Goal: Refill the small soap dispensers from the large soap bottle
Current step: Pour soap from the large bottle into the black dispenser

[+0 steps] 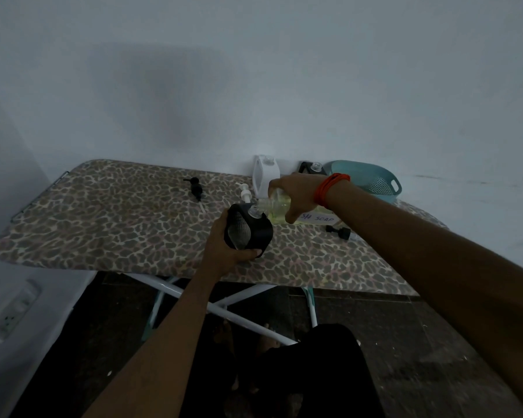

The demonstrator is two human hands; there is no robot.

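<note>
The large soap bottle (277, 205) lies tipped in your right hand (298, 193), fingers wrapped round its body, neck down at the open mouth of the black dispenser (258, 233). Your left hand (222, 248) grips that dispenser from below and leans it toward the bottle. Judge the bottle as thin clear plastic with liquid that shifts its weight as you tilt. It will likely flex if squeezed and turn slick if soap runs, so hold it mid-body. The dispenser looks glass-sided and rigid, so cradle its base.

Beyond your right hand stand a white dispenser (261, 176) and a second black dispenser (310, 168) beside a teal colander (372, 180). A paper label (318, 219) lies under your right wrist. Loose pumps lie on the ironing board (103, 212): a white pump (244, 191) just beyond your left hand, a black pump (195, 187) farther left, and another black pump (340, 232) under your right forearm, which could be knocked.
</note>
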